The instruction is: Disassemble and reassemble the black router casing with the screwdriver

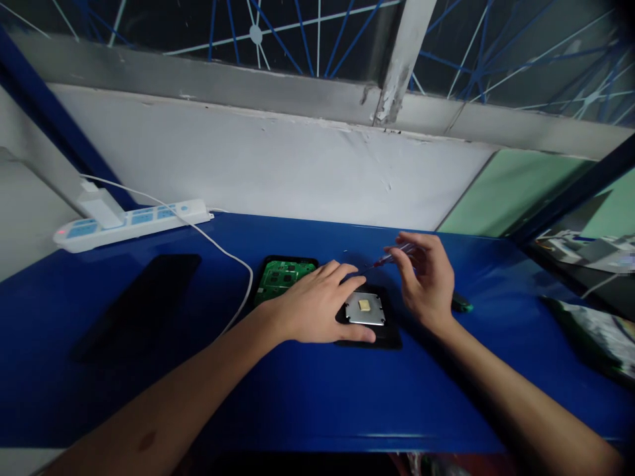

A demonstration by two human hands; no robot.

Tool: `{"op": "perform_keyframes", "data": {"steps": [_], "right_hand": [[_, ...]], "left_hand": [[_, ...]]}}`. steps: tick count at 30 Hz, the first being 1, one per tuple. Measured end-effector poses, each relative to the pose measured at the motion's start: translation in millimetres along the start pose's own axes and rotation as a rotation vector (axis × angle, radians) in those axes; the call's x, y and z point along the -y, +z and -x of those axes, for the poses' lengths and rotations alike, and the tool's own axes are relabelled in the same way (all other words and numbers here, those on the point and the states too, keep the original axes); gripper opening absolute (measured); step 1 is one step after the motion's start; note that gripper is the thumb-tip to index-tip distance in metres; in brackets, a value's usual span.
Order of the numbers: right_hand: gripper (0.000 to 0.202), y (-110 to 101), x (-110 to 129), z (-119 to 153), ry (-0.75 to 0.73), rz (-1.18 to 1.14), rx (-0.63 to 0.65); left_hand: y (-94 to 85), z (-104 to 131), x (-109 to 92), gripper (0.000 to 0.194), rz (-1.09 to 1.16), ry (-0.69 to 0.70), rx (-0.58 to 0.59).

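Observation:
My left hand (317, 304) lies over the left side of a black plastic cover (391, 336), fingers stretched out and thumb across its near part. A silver metal plate (373, 317) with a small yellowish square pad (365, 305) sits on that cover. Pinched in my right hand (430, 284) is a slim screwdriver (385, 258) with a clear and red handle. Its shaft points left and down, towards the cover's far edge near my left fingertips; whether the tip touches anything I cannot tell. Partly behind my left hand rests a black housing with a green circuit board (278, 279).
A white power strip (143, 217) with a plugged-in charger (102, 206) stands at the back left, its white cable (218, 248) crossing the blue table (307, 403). A dark flat panel (143, 304) lies left. A small dark-green object (462, 303) lies beyond my right wrist; a plastic bag (595, 330) lies far right.

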State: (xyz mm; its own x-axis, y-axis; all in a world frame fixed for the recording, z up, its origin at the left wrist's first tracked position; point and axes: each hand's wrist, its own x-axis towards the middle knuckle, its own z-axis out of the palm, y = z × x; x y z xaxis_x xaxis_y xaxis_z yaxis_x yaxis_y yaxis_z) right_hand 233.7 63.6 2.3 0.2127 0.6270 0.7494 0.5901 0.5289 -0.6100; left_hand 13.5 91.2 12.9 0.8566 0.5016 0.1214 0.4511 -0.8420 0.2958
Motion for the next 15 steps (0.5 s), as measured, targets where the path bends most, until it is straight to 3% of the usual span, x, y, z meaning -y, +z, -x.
{"op": "perform_keyframes", "data": {"steps": [5,15], "right_hand": [[0.023,0.5,6.0,1.9,-0.039,-0.024,-0.008],[0.033,-5.0,2.3,-4.8,-0.115,0.058,-0.163]], "left_hand": [[3.7,-2.1,1.8,0.077,-0.058,0.015,-0.018],[8.6,-4.0,4.1,0.072,-0.122,-0.037,-0.083]]}}
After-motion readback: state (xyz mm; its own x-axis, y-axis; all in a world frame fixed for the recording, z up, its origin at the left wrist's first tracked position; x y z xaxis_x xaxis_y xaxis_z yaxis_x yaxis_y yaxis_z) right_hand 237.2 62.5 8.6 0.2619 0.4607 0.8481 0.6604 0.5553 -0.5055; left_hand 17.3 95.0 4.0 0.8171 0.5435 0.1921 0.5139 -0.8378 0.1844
